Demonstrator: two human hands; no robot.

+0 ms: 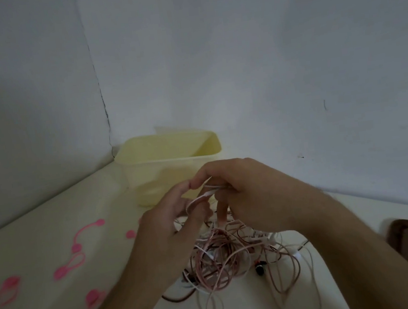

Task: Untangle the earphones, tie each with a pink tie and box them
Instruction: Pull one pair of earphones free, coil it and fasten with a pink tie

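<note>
Pale yellow box [170, 158], pink ties [79, 239], pinkish-white earphone cables [219, 263]

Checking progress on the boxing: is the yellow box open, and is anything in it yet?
Open: the yellow box has no lid on, and its far inner wall shows. Contents: cannot tell, since its floor is hidden from this angle.

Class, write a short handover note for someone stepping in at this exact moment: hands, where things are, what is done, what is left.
Left hand and right hand both pinch a pale cable loop above the tangled earphones.
Pink ties lie loose on the table, to the left.
The yellow box stands behind; nothing shows inside it.
Done: nothing tied or boxed.
Left: untangle, tie, box.
</note>
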